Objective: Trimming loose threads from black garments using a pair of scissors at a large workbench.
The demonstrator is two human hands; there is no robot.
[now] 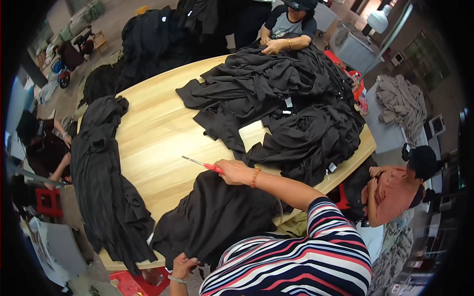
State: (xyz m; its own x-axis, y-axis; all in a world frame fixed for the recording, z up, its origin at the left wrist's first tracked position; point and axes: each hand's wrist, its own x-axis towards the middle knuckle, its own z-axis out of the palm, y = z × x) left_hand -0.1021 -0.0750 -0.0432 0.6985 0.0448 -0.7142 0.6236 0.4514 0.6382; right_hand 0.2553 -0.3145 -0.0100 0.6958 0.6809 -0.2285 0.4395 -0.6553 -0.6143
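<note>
A black garment (217, 212) lies spread at the near edge of the table, partly against my striped front. My left hand (183, 266) pinches its near left edge. My right hand (233, 172) is above the garment's far end, closed round the red handle of what look like slim closed scissors (200, 163). Their metal tip points left over bare wood, apart from the cloth. My fingers partly hide the handle. A long stack of black garments (101, 182) lies along the table's left side. A large heap of black garments (286, 84) covers the far right.
The pale wooden table (153, 143) shows bare wood in the middle. One person (294, 24) handles cloth at the far side; others sit left (47, 148) and right (395, 187). Red stools (48, 202) stand around. Grey cloth (402, 103) is piled at the right.
</note>
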